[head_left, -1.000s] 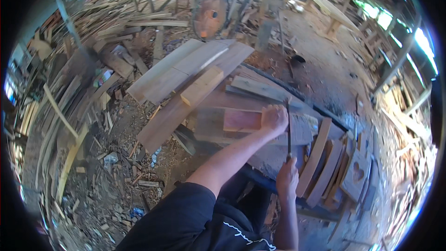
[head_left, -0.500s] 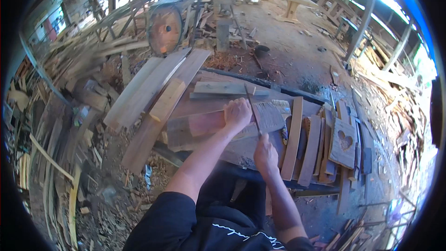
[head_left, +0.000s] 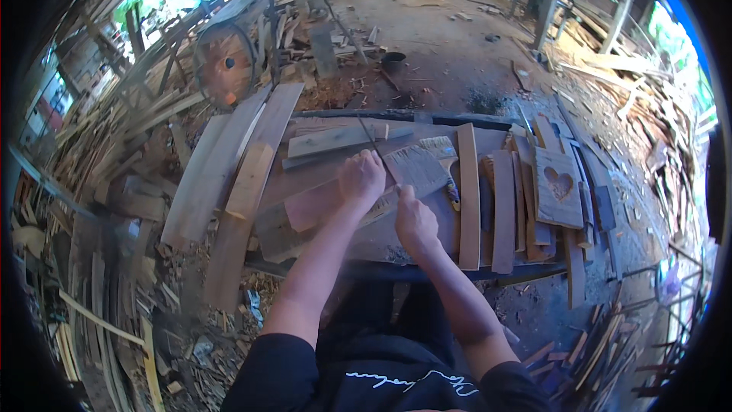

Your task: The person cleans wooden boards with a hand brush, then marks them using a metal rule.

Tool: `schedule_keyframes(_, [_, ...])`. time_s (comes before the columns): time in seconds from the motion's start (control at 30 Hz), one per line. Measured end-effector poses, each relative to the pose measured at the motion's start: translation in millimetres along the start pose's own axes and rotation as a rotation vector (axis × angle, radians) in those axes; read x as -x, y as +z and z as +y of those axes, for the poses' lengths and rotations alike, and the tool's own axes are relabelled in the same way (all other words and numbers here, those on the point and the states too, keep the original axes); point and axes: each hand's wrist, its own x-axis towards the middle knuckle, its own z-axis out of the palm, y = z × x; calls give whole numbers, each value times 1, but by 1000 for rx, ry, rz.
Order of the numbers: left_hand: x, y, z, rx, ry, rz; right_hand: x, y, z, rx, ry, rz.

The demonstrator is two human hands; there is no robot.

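The work is laid out on a low workbench point(head_left: 433, 238), set on ground strewn with wood scrap. Beyond its left end, long pale boards point(head_left: 206, 164) are laid side by side, slanting away, with a thick wooden block point(head_left: 250, 172) placed on the nearer ones. At the right end, curved slats point(head_left: 467, 206) are ranged in a row, roughly upright in the view; among them a board with a heart-shaped cutout point(head_left: 557, 214) is noted lying on top.

At the far side of the bench, a narrow grey plank point(head_left: 329, 141) is observed lying crosswise. Nearer, a rough-faced grey board point(head_left: 419, 166) is set at a slant, its right end close to the curved slats. A reddish wooden piece point(head_left: 306, 210) is found to the left of that board, partly covered by the left hand point(head_left: 362, 177). The fingers of that hand are curled; whether they are clamped on the piece cannot be told.

The near end of a thin dark tool point(head_left: 370, 137) is gripped in the closed right hand point(head_left: 416, 221). The tool is directed forward and leftward, just beside the left knuckles, its tip reaching near the narrow grey plank.
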Motion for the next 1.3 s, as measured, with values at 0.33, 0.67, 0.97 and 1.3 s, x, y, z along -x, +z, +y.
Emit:
schedule_keyframes(0.33, [2,-4,-8,-26,-49,-41,50,-9,8,67,96,-105])
schedule_keyframes(0.67, [5,-1,-11,-14,-87,0,60,-1,21,57,36,-91])
schedule_keyframes(0.97, [3,10,-5,3,-54,20,5,4,-2,82,-22,6])
schedule_keyframes(1.3, [5,2,-6,21,-38,50,20,2,-3,121,44,-28])
